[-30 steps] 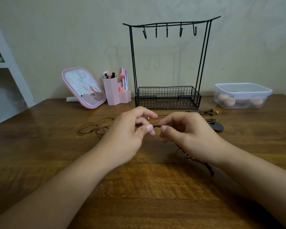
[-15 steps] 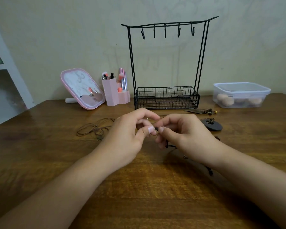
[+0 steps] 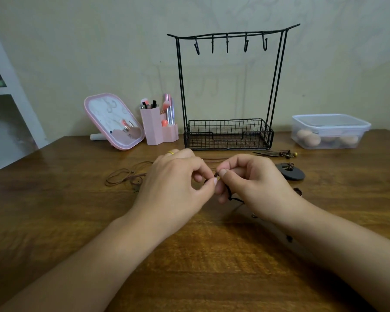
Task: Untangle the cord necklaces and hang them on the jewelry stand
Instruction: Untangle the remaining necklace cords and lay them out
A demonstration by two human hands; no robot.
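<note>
Dark cord necklaces (image 3: 231, 197) lie tangled in front of the jewelry stand (image 3: 229, 86), the left hand (image 3: 178, 188) and right hand (image 3: 254, 183) both pinching one knot; next, I judge, tease it loose.

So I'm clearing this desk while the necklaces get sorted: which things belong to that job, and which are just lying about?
Part of the job:
- dark cord, pinched by left hand and right hand
- brown cord
- disc pendant
- beaded pendant
- jewelry stand, hooks bare

Lying about:
- pink mirror
- brush holder
- lidded plastic box
</note>
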